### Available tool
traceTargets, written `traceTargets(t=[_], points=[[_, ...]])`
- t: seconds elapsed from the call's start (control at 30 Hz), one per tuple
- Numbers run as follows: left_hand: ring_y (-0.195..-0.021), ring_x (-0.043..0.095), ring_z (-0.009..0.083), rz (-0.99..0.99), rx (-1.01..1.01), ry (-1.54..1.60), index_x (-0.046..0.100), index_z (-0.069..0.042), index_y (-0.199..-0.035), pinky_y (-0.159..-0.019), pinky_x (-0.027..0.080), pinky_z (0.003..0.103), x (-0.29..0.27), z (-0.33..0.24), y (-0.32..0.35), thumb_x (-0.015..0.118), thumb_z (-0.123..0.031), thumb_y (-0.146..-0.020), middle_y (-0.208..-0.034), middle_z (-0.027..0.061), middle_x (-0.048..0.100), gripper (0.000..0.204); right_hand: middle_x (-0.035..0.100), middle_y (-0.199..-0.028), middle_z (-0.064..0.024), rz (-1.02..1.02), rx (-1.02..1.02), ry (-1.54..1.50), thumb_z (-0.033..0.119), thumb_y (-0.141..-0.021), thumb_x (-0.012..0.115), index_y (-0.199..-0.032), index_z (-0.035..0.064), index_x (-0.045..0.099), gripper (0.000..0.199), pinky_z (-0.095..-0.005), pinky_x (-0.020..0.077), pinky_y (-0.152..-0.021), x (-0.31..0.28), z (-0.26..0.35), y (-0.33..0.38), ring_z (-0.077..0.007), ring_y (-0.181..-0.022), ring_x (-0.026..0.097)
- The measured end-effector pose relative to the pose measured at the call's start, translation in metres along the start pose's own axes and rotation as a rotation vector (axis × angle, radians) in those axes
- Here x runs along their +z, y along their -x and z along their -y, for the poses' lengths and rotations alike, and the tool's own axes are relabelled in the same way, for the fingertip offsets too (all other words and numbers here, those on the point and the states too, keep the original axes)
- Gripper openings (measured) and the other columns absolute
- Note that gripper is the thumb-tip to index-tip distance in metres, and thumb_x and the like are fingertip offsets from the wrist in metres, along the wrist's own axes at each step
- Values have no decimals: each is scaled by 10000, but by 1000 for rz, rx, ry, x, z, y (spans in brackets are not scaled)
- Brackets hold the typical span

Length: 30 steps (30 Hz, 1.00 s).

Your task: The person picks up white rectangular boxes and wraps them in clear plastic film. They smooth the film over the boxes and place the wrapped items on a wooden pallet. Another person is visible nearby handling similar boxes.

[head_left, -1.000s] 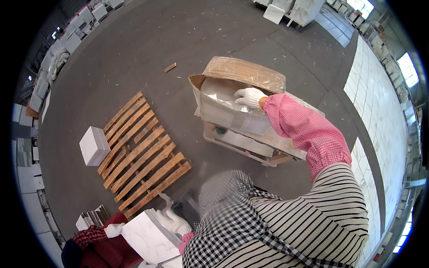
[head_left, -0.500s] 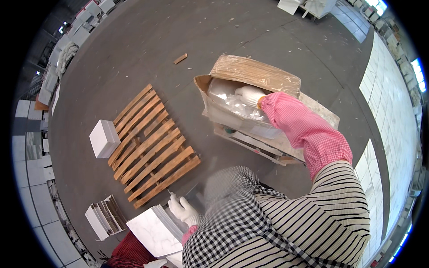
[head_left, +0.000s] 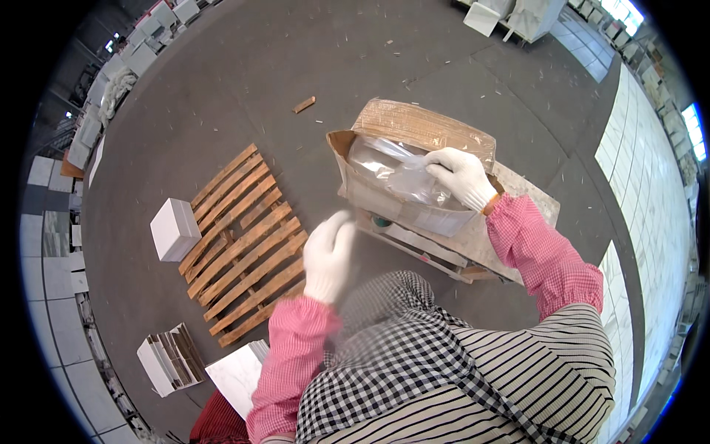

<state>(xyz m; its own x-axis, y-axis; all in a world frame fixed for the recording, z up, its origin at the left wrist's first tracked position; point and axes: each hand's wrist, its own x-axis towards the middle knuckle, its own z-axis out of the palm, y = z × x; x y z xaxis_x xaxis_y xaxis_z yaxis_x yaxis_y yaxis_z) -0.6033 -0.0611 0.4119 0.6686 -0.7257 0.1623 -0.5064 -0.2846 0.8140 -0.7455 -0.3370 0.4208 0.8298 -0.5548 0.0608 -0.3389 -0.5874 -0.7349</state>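
Observation:
Clear plastic film (head_left: 414,183) bulges inside an open cardboard box (head_left: 425,118). My right hand (head_left: 462,176), in a white knit glove, pinches a gathered part of this film above the box's near side. My left hand (head_left: 327,255), gloved likewise, is in the air between the wooden pallet and the box. It is slightly blurred, its fingers loosely stretched and apart, and nothing shows in it. Below it, partly hidden by my left forearm, lies a stack of white marble-look tiles (head_left: 238,376).
The box rests on a low stand with a pale top (head_left: 529,194). A slatted wooden pallet (head_left: 248,248) lies on the floor, with a white block-like stack (head_left: 175,229) at its left edge. Cardboard-packed pieces (head_left: 171,359) stand nearer me. A wood scrap (head_left: 304,104) lies farther off.
My left hand has risen from beside the tile stack toward the box. My right hand has drawn back from inside the box, pulling up plastic film.

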Motion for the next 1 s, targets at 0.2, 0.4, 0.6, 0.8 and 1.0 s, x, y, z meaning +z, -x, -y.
traceTargets(t=[0.2, 0.4, 0.6, 0.8, 1.0], points=[[-899, 675, 204, 468, -630, 441, 659, 10, -1312, -754, 514, 294, 36, -68, -121, 619, -414, -1007, -1191, 135, 695, 524, 725, -975, -83, -189, -330, 110, 127, -895, 690, -1032, 110, 744, 149, -368, 569, -786, -12, -19, 18, -270, -882, 710], [-720, 586, 141, 366, -404, 259, 690, 23, -1196, -612, 449, 284, 75, -9, -157, 693, -245, -942, -990, 105, 702, 369, 741, -1033, -102, 101, -354, 144, 130, -905, 710, -1101, 76, 735, 204, -366, 565, -860, -9, 2, 14, -252, -962, 716], [-628, 549, 88, 357, -438, 663, 724, -27, -993, -566, 419, 234, 71, -53, -138, 729, -222, -932, -800, 14, 661, 204, 740, -1144, -151, -59, 88, -106, 457, -915, 685, -1223, 83, 713, 485, -393, 522, -965, -8, 8, -5, -312, -1088, 695], [-600, 567, 71, 327, -426, 700, 730, -33, -970, -501, 418, 238, 62, -49, -134, 715, -275, -969, -770, 5, 662, 243, 749, -1024, -140, 98, 27, -180, 417, -919, 681, -1126, 87, 732, 393, -387, 533, -883, -5, 28, -21, -297, -981, 712], [-544, 561, 71, 284, -357, 557, 712, -58, -889, -489, 418, 225, 65, -43, -131, 674, -317, -1004, -682, 4, 644, 286, 744, -988, -134, -14, 81, -218, 300, -960, 633, -1096, 70, 724, 282, -366, 535, -849, -2, 3, -22, -272, -927, 705]])
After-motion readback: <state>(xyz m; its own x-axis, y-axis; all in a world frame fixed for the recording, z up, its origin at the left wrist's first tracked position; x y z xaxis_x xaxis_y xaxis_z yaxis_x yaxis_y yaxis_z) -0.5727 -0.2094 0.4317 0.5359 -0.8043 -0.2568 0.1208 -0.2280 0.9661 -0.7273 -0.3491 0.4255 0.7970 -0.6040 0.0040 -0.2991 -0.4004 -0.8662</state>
